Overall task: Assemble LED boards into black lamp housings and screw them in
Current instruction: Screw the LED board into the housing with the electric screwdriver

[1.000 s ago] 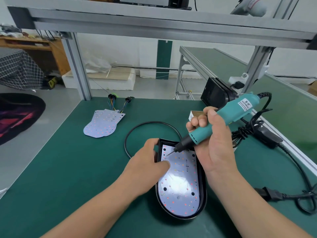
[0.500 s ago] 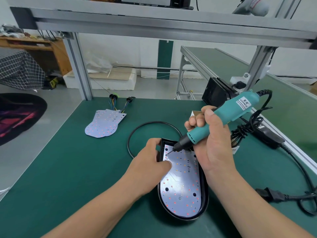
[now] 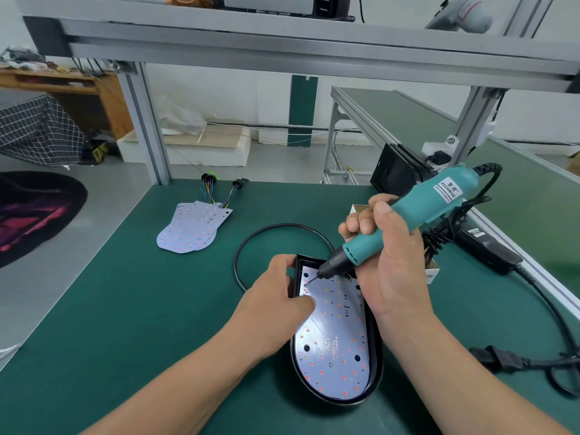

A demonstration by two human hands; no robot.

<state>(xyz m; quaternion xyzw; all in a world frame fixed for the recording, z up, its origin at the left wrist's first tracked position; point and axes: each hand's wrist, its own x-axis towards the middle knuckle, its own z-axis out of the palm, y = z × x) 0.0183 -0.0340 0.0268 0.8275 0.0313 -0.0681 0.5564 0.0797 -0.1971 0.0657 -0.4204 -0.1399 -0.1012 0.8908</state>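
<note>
Hardly shifted since a second ago: bit of the electric screwdriver (image 3: 420, 211) kept on the upper left corner of the LED board (image 3: 337, 337), both hands kept where they were.

Nearest: black lamp housing (image 3: 377, 368), glossy plastic, rounded at the near end and squared at the far end, lying flat on the table (image 3: 125, 309), matte green top. LED board seated inside it, white, same outline as the housing, dotted with small red and amber LEDs and a few dark holes. Printed "12V", plus finer lines too small to read.

Left hand (image 3: 276, 298): thumb pressed on the board's left edge, fingers curled over the housing's far left wall, pinching that corner. Right hand (image 3: 389, 262): fingers and thumb wrapped round the screwdriver's grip, tool tilted, tip down to the left. Screwdriver body teal plastic, black nose, white label reading "KEENWISE", black cord at the tail.

Right of the housing: black power plug (image 3: 499, 359) on a thick cable. Just behind the right hand: small cardboard box (image 3: 432, 271), lettering ending "ER", rest hidden. Beside it: black power adapter (image 3: 489, 251), oblong, label unreadable.

Behind the housing: thin black rubber ring (image 3: 282, 225), lying in a loop, partly hidden by the left hand.

Farther left: stack of spare LED boards (image 3: 191, 227), white, fanned, with coloured wire bundles (image 3: 208, 191) at the far end. Far right edge: black boxy object (image 3: 397, 171) standing on edge, kind unclear.
</note>
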